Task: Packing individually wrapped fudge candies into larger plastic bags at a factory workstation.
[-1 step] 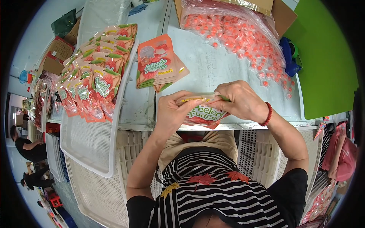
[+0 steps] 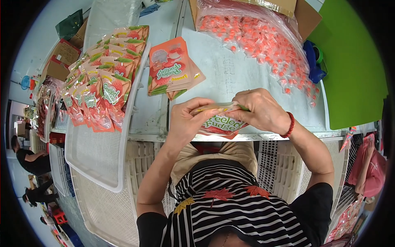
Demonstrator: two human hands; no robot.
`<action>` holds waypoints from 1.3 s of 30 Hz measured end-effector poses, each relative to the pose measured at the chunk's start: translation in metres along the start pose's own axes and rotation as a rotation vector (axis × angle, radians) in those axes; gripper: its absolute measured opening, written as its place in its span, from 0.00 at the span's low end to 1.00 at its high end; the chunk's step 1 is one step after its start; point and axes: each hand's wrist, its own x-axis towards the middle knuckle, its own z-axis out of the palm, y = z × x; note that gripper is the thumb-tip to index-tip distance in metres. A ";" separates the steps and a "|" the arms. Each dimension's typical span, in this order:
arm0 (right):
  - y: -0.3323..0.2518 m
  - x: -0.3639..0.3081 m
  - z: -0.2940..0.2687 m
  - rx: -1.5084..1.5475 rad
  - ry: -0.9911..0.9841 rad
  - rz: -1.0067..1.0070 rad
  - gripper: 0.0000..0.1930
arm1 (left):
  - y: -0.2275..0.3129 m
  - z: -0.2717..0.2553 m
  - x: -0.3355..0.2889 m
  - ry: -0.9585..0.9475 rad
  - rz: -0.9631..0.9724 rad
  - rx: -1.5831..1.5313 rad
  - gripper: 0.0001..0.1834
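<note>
Near the table's front edge, both my hands pinch the upper edge of a red and pink candy pouch (image 2: 220, 125). My left hand (image 2: 190, 119) grips its left upper corner, thumb laid along the rim. At the right upper corner, the fingers of my right hand (image 2: 257, 108) are bent around the rim; a red bracelet circles that wrist. The pouch's printed front faces me, and its mouth looks narrow; its inside is hidden. Just beyond my left hand lies a stack of flat pouches (image 2: 168, 68). Wrapped red candies (image 2: 263, 45) spill from a clear plastic bag farther off.
A white mesh tray (image 2: 94, 150) at the left bears rows of filled pouches (image 2: 111, 92) and juts over the table edge. A cardboard box (image 2: 306, 18) stands behind the candies, with a blue tape dispenser (image 2: 314, 66) beside them. Plastic crates (image 2: 277, 164) stand below the table.
</note>
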 end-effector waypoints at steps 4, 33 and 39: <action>-0.010 0.007 0.002 -0.048 -0.029 0.041 0.14 | -0.007 -0.015 -0.003 -0.001 0.104 -0.030 0.10; -0.170 0.167 0.051 0.583 -0.235 0.051 0.15 | 0.063 -0.130 -0.090 0.663 0.480 0.763 0.59; -0.199 0.193 0.096 0.842 -0.368 -0.173 0.13 | 0.047 -0.211 -0.095 1.044 0.663 0.732 0.35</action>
